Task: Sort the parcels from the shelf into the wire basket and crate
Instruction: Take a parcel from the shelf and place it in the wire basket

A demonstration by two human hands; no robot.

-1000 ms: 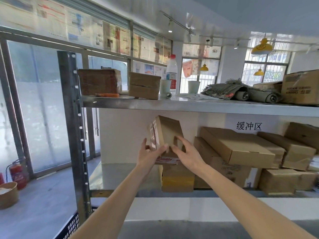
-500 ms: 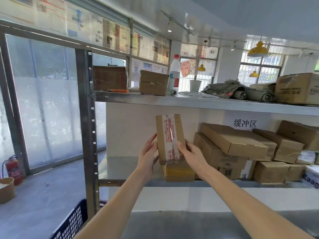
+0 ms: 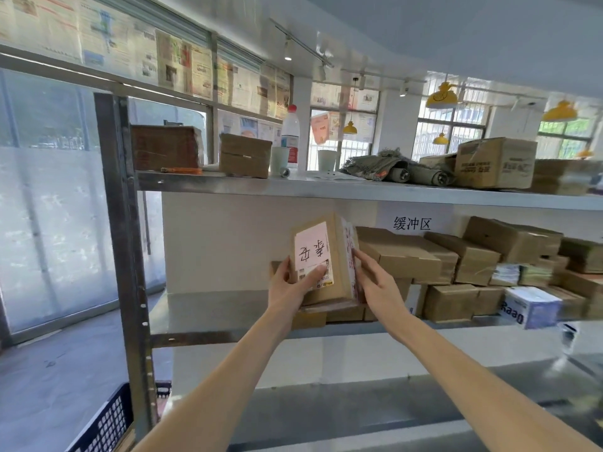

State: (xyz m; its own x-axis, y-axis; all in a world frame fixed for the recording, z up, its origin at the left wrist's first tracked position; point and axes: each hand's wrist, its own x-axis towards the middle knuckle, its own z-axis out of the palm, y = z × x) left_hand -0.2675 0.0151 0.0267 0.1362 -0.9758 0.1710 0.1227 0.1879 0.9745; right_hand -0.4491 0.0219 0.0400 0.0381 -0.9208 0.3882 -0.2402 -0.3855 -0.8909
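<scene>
Brown cardboard parcel point(image 3: 329, 262) with a white handwritten label is held upright above the left end of the steel middle shelf point(image 3: 208, 308), left hand point(image 3: 290, 287) gripping its left edge, right hand point(image 3: 375, 282) flat against its taped right side.

You see on the top shelf: white bottle point(image 3: 290, 136) with red cap; two pale cups point(image 3: 280, 160); rolled grey cloth point(image 3: 396, 168) right | far right: yellow lamps point(image 3: 441, 96)
</scene>
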